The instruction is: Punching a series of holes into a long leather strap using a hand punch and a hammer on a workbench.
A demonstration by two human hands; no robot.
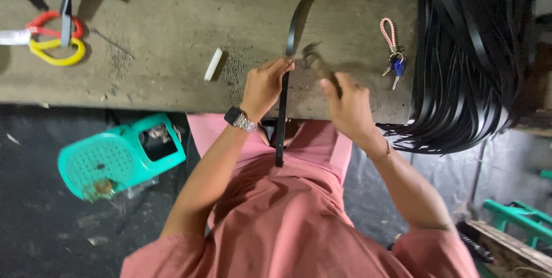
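A long black strap runs from the strap pile at the right, curves across the worn workbench, and hangs down over its front edge onto my lap. My left hand, with a watch on the wrist, pinches this strap at the bench edge. My right hand grips a small hammer. Its head is blurred just to the right of the strap, close to my left fingers.
A big pile of black straps hangs over the bench's right end. Keys on a braided loop and a white chalk stick lie on the bench. Scissors with red and yellow handles rest far left. A teal plastic stool stands on the floor.
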